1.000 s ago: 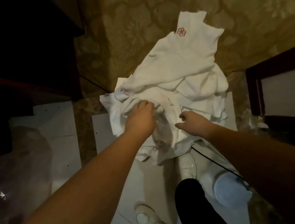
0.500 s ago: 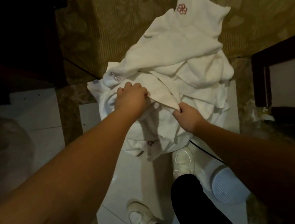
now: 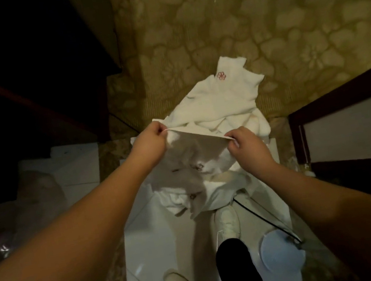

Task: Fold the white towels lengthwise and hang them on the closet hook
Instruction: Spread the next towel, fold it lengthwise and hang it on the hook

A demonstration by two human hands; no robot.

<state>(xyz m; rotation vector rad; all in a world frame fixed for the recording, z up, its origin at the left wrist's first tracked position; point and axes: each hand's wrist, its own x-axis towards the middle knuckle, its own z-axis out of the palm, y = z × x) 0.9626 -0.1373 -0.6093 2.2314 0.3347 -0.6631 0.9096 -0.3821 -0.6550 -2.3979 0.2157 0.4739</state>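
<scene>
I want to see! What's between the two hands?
A stretched towel edge runs from the left hand to the right hand, both pinching it, in the head view.

We hold a towel (image 3: 196, 153) up by its top edge, left hand (image 3: 148, 141) at one end, right hand (image 3: 246, 147) at the other. It hangs in front of the towel pile (image 3: 224, 98), which lies partly on the carpet (image 3: 256, 16) and partly on the tiles (image 3: 159, 239). Our shoes (image 3: 227, 223) stand on the tiles below the pile, one behind the other. A cable (image 3: 262, 218) runs right of the front shoe. A dark frame (image 3: 343, 87) stands far right.
</scene>
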